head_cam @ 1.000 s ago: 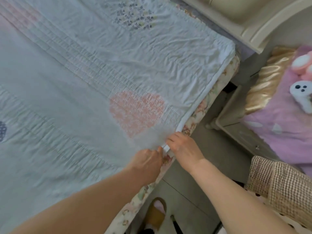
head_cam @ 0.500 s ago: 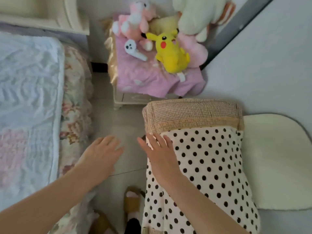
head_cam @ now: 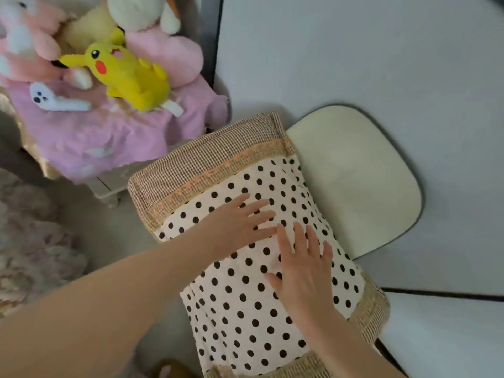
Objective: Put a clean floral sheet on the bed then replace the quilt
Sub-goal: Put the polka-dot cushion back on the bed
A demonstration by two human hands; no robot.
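Reaching: both hands flat on the polka-dot pillow (head_cam: 253, 309), no grip taken yet.
bed edge: floral sheet (head_cam: 30, 241) at far left, blurred; floor gap between it and pillow.
left hand (head_cam: 237, 227): fingers straight, spread, resting on pillow's upper middle.
right hand (head_cam: 302, 271): fingers straight, spread, just beside left, nearer the chair side.
pillow axis: long, running upper left to lower right, lying on cream chair seat (head_cam: 354, 186).
quilt: not in view.
room: plush toys (head_cam: 120, 69) upper left; wall behind chair blocks right; lift and swing left looks open.
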